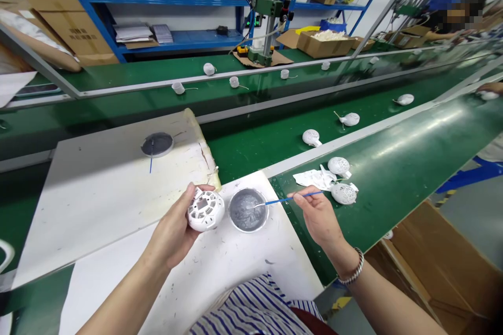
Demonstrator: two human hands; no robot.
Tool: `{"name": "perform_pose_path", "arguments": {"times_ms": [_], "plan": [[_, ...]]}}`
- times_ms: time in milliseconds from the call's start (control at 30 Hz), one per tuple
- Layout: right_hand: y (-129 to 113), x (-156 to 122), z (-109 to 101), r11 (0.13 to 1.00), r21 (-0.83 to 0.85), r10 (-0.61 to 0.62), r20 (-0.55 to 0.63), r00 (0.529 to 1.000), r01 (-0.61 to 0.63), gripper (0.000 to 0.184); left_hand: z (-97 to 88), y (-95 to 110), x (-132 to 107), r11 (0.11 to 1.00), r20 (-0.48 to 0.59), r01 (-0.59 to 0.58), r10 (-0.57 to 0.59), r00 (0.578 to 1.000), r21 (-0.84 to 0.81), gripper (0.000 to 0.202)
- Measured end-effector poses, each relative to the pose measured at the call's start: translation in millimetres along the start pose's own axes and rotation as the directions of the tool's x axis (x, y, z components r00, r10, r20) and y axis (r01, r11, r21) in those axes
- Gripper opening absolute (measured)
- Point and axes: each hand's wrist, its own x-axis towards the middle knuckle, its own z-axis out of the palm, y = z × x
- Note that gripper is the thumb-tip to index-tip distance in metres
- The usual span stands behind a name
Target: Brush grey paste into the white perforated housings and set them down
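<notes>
Striped shirt (251,309) below grey-filled dish (247,210)

A blue-striped white top (251,308) and braided silver bracelet (351,267) are worn.

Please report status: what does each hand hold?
Left hand: white perforated plastic housing. Right hand: blue swab, tip over grey dish. Nearby: housings on conveyor.

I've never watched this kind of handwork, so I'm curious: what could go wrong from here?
The white perforated round plastic housing in the left hand sits right beside the round dish of grey paste, so a slip could land it there. The thin blue-handled swab in the right hand might also drip onto the white board.
</notes>
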Motion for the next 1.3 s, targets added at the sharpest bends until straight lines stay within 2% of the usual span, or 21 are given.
{"name": "perform_pose_path", "arguments": {"times_ms": [100, 200, 367, 500, 600, 733, 800, 933, 1000, 1067, 1100, 1200, 1267, 1300], "plan": [[-6, 0, 2, 0.993, 0.115, 0.007, -0.016, 1.000, -0.005, 0.017, 6.4, -2, 0, 0.998, 0.021, 0.067, -0.067, 0.998, 0.016, 0.034], [-20, 0, 8, 0.986, 0.165, -0.035, 0.002, 0.999, 0.034, 0.015, 12.9, -6, 1, 0.992, 0.086, 0.095, -0.103, 0.991, 0.088, 0.037], [-46, -3, 20, 0.980, 0.096, -0.184, 0.080, 0.980, 0.176, 0.010, 23.3, -9, -3, 0.974, 0.169, 0.091, -0.127, 0.977, 0.208, 0.046], [-60, -11, 28, 0.944, 0.038, -0.328, 0.192, 0.925, 0.327, 0.009, 29.5, -6, -10, 0.963, 0.205, 0.087, -0.142, 0.968, 0.255, 0.051], [-66, -18, 30, 0.885, -0.013, -0.443, 0.276, 0.853, 0.465, 0.017, 31.2, -4, -13, 0.967, 0.216, 0.076, -0.131, 0.968, 0.245, 0.051], [-72, -25, 23, 0.723, -0.114, -0.583, 0.429, 0.690, 0.682, 0.030, 30.1, -3, -15, 0.969, 0.228, 0.074, -0.129, 0.965, 0.236, 0.051], [-77, -26, 17, 0.628, -0.165, -0.585, 0.544, 0.602, 0.760, 0.036, 29.1, -3, -16, 0.972, 0.231, 0.070, -0.123, 0.965, 0.225, 0.051], [-93, -26, 5, 0.469, -0.186, -0.508, 0.743, 0.436, 0.863, 0.045, 28.1, -3, -18, 0.971, 0.244, 0.055, -0.112, 0.963, 0.232, 0.049], [-100, -26, 2, 0.423, -0.174, -0.477, 0.792, 0.382, 0.889, 0.042, 28.3, -3, -19, 0.968, 0.253, 0.049, -0.113, 0.961, 0.246, 0.048], [-104, -28, 1, 0.424, -0.166, -0.505, 0.772, 0.385, 0.890, 0.033, 28.3, -3, -20, 0.964, 0.260, 0.048, -0.118, 0.958, 0.262, 0.048], [-106, -29, 1, 0.446, -0.155, -0.551, 0.729, 0.407, 0.881, 0.028, 28.0, -2, -21, 0.962, 0.262, 0.051, -0.123, 0.957, 0.268, 0.049], [-106, -32, 2, 0.553, -0.109, -0.712, 0.452, 0.536, 0.826, 0.022, 25.8, 0, -23, 0.960, 0.255, 0.069, -0.141, 0.957, 0.273, 0.052], [-106, -31, 5, 0.581, -0.121, -0.753, 0.296, 0.588, 0.805, 0.028, 24.1, 1, -24, 0.957, 0.283, 0.083, -0.164, 0.945, 0.277, 0.058], [-107, -29, 8, 0.578, -0.153, -0.745, 0.301, 0.595, 0.801, 0.035, 23.7, 1, -26, 0.954, 0.319, 0.084, -0.178, 0.931, 0.287, 0.061]]}}
